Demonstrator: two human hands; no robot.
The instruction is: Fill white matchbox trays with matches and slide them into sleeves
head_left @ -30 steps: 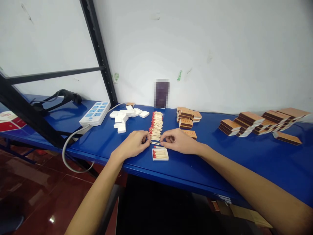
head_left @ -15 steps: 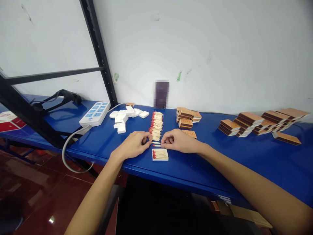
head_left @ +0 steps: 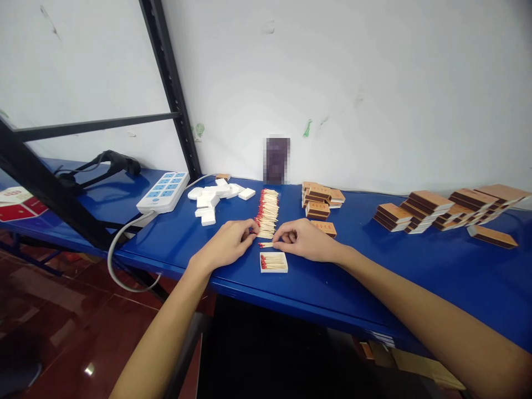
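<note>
A heap of red-headed matches [head_left: 268, 213] lies in a column in front of the wall. My left hand [head_left: 228, 243] is curled at the heap's lower left edge, thumb and forefinger drawn together; anything between them is too small to make out. A few loose matches [head_left: 265, 245] lie just below the heap, heads to the left. The fingertips of my right hand [head_left: 302, 239] are pinched on their plain ends. Nearer the table edge, an open white matchbox tray [head_left: 279, 270] holds several matches with heads to the left.
White empty-looking trays [head_left: 206, 200] are piled at the left, beside a power strip [head_left: 163, 193]. Brown matchboxes [head_left: 318, 209] are stacked behind my right hand, with more stacks [head_left: 430, 204] farther right. A black metal post [head_left: 172, 83] rises at the left.
The loose matches below the heap have come together into a small bunch. My left fingers have moved slightly up towards the heap; the right hand is almost in place.
</note>
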